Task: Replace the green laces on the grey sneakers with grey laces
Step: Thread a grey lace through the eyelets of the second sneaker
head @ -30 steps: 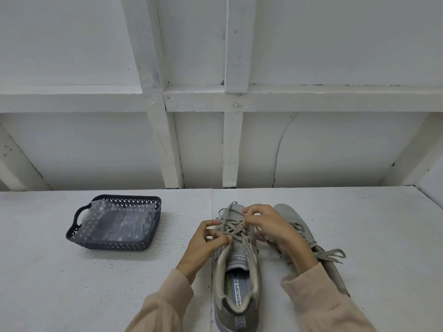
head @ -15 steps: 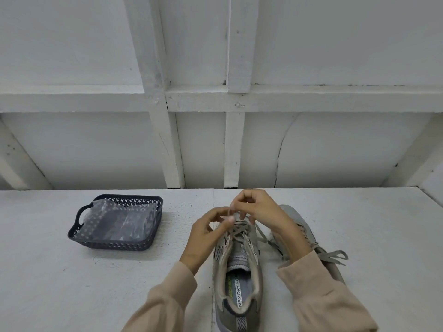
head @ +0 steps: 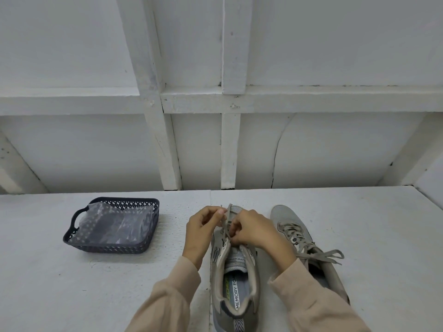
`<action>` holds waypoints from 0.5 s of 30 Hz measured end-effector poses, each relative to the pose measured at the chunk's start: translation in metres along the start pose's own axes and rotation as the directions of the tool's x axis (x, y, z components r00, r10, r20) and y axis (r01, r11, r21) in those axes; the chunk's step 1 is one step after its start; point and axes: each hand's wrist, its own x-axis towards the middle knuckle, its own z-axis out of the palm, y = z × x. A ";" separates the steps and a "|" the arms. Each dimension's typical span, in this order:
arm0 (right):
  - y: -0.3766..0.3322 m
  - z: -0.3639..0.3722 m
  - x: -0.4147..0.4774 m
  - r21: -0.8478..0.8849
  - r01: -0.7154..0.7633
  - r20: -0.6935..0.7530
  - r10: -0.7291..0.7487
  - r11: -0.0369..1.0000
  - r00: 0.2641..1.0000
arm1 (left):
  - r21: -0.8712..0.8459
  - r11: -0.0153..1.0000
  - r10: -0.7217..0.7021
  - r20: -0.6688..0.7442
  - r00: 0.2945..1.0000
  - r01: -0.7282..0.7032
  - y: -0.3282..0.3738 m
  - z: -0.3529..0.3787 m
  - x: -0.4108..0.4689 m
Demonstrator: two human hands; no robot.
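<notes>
Two grey sneakers stand side by side on the white table, toes pointing away from me. The left sneaker (head: 236, 281) is right in front of me, its insole showing. My left hand (head: 201, 232) pinches one end of its grey lace (head: 226, 218) above the tongue. My right hand (head: 254, 232) grips the other strand of that lace close to the eyelets. The right sneaker (head: 309, 245) stands to the right with its grey lace tied in a bow (head: 322, 255). My right forearm hides part of it.
A dark mesh basket (head: 143, 246) with a handle sits on the table to the left, holding a crumpled clear plastic bag (head: 115, 226). A white panelled wall with wooden beams (head: 230, 149) rises behind the table's far edge.
Both hands rose and drew the lace ends up half a second ago. Now they have come back down toward the eyelets, the left hand still holding its end up.
</notes>
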 end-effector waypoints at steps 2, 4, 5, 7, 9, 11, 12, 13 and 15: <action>-0.001 0.002 0.002 -0.026 0.001 -0.017 -0.001 1.000 1.000 | -0.003 1.000 0.002 0.005 1.000 -0.002 0.001 -0.001 0.001; 0.001 0.003 0.004 -0.008 0.008 -0.036 -0.008 1.000 0.999 | -0.002 1.000 0.001 0.017 1.000 -0.001 0.001 -0.002 0.001; 0.003 0.001 0.005 0.032 0.008 -0.051 -0.006 0.999 0.999 | -0.001 1.000 -0.002 0.024 1.000 0.002 0.001 -0.003 0.002; 0.009 -0.003 0.008 0.190 0.015 -0.083 0.001 0.982 0.997 | 0.006 1.000 -0.006 0.043 0.999 0.005 0.001 -0.003 0.002; 0.014 -0.011 0.008 0.389 0.035 -0.096 0.003 0.921 0.995 | 0.005 1.000 -0.009 0.055 0.998 0.009 0.001 -0.004 0.004; 0.017 -0.017 0.006 0.524 0.056 -0.086 -0.012 0.850 0.996 | 0.000 1.000 -0.009 0.059 0.998 0.009 0.001 -0.003 0.005; 0.018 -0.020 0.004 0.572 0.058 -0.079 -0.015 0.818 0.997 | -0.004 1.000 -0.012 0.063 0.998 0.012 0.001 -0.001 0.004; 0.018 -0.020 0.003 0.623 0.058 -0.072 -0.017 0.780 0.997 | -0.017 1.000 -0.019 0.066 0.998 0.020 0.000 0.001 0.003; 0.021 -0.020 0.001 0.727 0.059 -0.059 -0.024 0.684 0.998 | -0.059 0.997 -0.044 0.064 0.997 0.048 -0.002 0.006 0.000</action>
